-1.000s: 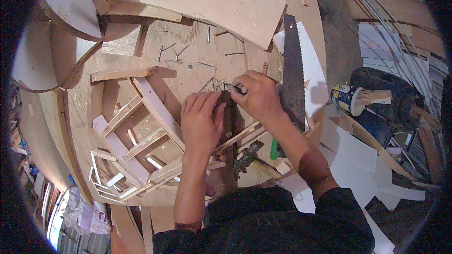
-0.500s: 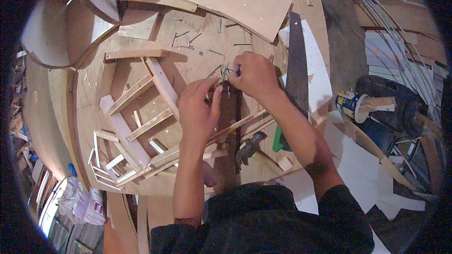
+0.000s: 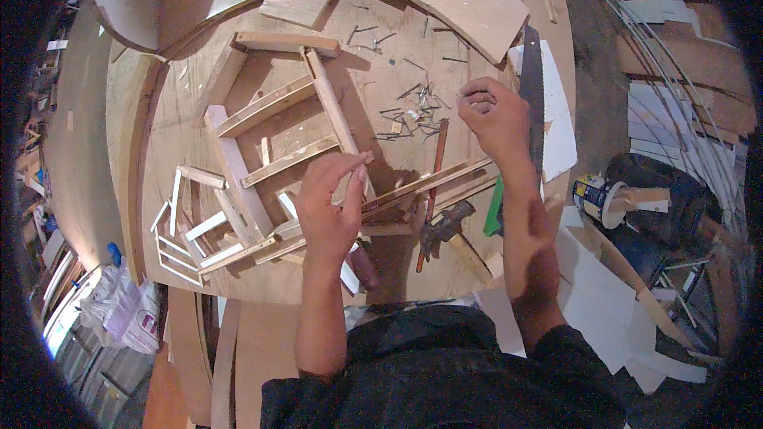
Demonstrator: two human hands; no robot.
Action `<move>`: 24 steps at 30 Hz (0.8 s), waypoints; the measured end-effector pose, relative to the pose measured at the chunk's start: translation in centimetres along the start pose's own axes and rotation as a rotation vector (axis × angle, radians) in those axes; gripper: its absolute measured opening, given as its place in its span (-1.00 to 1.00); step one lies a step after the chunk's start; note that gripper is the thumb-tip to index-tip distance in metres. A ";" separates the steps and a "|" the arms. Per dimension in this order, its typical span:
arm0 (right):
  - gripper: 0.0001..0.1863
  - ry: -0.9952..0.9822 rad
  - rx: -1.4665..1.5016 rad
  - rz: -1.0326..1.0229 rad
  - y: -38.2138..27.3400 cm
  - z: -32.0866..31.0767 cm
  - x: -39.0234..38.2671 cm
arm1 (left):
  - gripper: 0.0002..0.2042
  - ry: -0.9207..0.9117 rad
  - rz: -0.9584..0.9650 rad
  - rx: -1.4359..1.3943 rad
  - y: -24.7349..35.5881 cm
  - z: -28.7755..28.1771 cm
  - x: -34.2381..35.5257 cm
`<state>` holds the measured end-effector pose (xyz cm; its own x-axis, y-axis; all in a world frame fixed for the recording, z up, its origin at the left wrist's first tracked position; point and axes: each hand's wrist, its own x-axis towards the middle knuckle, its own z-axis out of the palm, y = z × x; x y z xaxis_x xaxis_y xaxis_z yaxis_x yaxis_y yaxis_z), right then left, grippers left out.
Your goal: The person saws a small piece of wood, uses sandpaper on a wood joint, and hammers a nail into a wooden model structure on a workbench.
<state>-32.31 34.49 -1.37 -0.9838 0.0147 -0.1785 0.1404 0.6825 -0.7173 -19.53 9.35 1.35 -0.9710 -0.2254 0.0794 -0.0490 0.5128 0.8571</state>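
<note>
My left hand (image 3: 327, 200) hovers over the wooden frame (image 3: 226, 139), thumb and fingertips close but slightly apart, with nothing visible between them. My right hand (image 3: 499, 119) is raised to the right of the nails, its fingers curled round toward the thumb; whether something small is inside is hidden. Between and beyond the hands lies a loose pile of nails (image 3: 417, 115) on the wooden board (image 3: 381, 171). A claw hammer (image 3: 447, 226) rests nearer me, its head by a thin reddish-brown rod (image 3: 432, 191). The frame is made of pale battens joined in ladder-like sections.
A handsaw (image 3: 531, 87) with a green handle (image 3: 493, 206) lies right of my right hand. Large plywood pieces (image 3: 453, 0) cover the far side. A curved wooden form (image 3: 171, 0) stands far left. A tub (image 3: 600, 197) sits at right, near white sheet offcuts (image 3: 596, 286).
My hands have drawn apart; the right moved to the right, away from the nails. The nails they were around now lie in a pile on the board. The whole view has shifted.
</note>
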 end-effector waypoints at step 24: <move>-0.83 0.085 0.284 0.020 -4.3 9.6 -17.3 | -0.75 -0.005 0.186 0.034 -5.2 -0.2 -5.7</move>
<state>-14.83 24.26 -1.64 -0.9847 0.0951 -0.1462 0.1736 0.4503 -0.8759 -13.66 7.84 -3.42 -0.9653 -0.1198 0.2320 0.1237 0.5727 0.8104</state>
